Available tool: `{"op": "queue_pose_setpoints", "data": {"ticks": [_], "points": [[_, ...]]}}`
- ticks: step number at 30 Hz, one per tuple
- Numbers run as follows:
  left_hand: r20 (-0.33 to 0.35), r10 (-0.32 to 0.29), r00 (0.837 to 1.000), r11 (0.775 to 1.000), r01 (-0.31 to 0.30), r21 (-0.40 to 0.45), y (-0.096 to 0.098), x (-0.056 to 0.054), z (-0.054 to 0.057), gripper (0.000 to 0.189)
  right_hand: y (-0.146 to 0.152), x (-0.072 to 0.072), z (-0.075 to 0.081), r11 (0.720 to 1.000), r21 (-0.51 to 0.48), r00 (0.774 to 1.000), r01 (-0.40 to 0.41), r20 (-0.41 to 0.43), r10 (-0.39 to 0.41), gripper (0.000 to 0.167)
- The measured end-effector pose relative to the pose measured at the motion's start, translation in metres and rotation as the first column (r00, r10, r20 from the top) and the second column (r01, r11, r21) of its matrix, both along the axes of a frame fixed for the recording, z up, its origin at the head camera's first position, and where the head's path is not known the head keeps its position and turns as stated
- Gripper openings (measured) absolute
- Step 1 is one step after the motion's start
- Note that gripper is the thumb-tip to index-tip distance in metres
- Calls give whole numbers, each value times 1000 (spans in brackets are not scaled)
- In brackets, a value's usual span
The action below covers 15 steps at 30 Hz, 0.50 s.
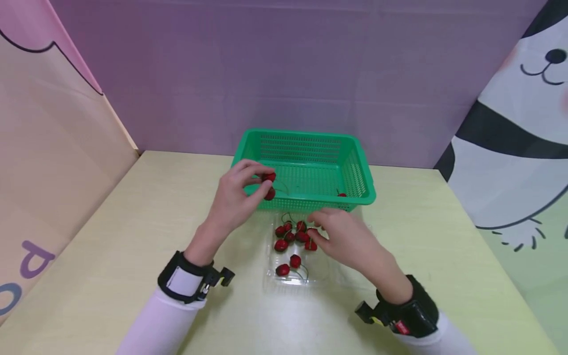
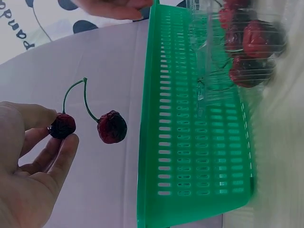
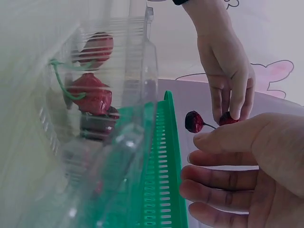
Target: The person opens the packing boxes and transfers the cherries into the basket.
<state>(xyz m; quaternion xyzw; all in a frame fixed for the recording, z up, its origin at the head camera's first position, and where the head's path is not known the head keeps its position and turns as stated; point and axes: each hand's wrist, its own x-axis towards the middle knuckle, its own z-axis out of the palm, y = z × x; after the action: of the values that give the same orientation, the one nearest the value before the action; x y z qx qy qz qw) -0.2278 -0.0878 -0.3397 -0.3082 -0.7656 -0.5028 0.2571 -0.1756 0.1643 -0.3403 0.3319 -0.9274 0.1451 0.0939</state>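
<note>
My left hand [image 1: 232, 197] pinches one dark red cherry [image 2: 62, 126] between thumb and fingers, above the near left side of the green basket [image 1: 367, 197]. A second cherry [image 2: 112, 127] hangs beside it, joined by a forked green stem. My right hand [image 1: 348, 236] hovers over the right part of a clear plastic box [image 1: 326, 273], fingers loosely bent. In the right wrist view nothing shows between its thumb and fingers. Several red cherries [image 1: 281, 245] with stems lie in the box. One cherry [image 1: 342, 195] shows inside the basket at its near right.
The basket stands at the back of a pale wooden table [image 1: 146, 222], with the box in front of it. Behind rises a purple backdrop [image 1: 293, 64]. Printed panels flank the table, the right one bearing a panda [image 1: 523, 148].
</note>
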Motion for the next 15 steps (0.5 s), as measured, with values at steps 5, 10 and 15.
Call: {"op": "queue_pose_setpoints", "data": {"ticks": [5,10,15], "points": [[1,14,1000,1000,-14,1,-2,-5,1,22,-3,2,-1,999,38,1000,7,20,-8,15],[10,52,999,999,-52,11,-5,-9,3,22,-9,4,-1,998,57,998,3,66,-7,22],[24,82,996,997,-83,5,-8,-13,4,22,-13,5,-4,998,55,998,-28,57,25,25]]}}
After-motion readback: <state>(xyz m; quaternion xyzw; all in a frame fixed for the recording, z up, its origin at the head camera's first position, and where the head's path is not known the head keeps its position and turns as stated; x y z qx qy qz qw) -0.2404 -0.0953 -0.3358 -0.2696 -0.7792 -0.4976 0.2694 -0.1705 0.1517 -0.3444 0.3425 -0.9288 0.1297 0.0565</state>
